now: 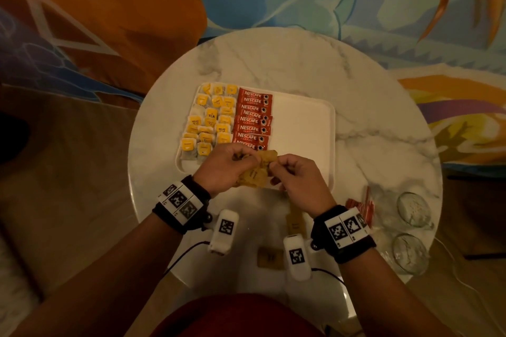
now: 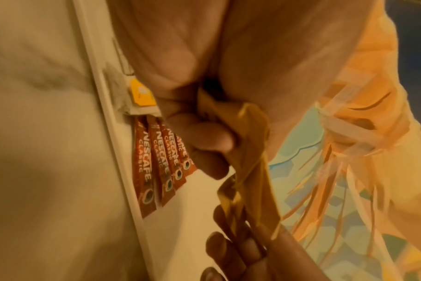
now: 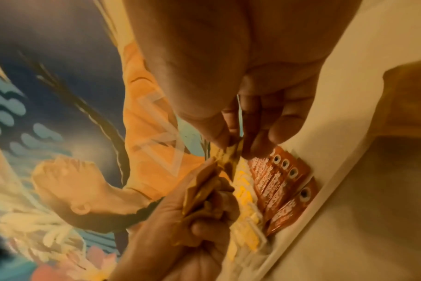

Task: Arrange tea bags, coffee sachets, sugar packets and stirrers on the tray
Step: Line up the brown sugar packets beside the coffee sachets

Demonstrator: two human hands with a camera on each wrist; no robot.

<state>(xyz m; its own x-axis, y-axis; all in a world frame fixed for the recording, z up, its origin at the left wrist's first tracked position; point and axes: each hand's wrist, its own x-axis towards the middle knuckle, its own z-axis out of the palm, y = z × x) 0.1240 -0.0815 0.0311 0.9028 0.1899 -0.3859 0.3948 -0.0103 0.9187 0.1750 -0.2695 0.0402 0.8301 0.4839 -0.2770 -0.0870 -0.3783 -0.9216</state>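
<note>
A white tray [image 1: 304,123] lies on the round marble table [image 1: 369,123]. Its left part holds several yellow-tagged tea bags [image 1: 208,123], with a column of red Nescafe coffee sachets [image 1: 252,120] beside them. Over the tray's near edge my left hand [image 1: 224,169] grips a bunch of brown sugar packets [image 1: 257,172]. My right hand [image 1: 290,175] pinches one packet of that bunch at its end. In the left wrist view the brown packets [image 2: 250,152] run through my curled fingers. In the right wrist view thumb and finger pinch a packet [image 3: 231,152] above the sachets [image 3: 281,182].
Red stirrers [image 1: 361,205] lie at the table's near right. Two glass cups [image 1: 413,209] stand beside them near the edge. Loose brown packets [image 1: 269,257] lie on the table between my wrists. The tray's right half shows bare white. A patterned carpet surrounds the table.
</note>
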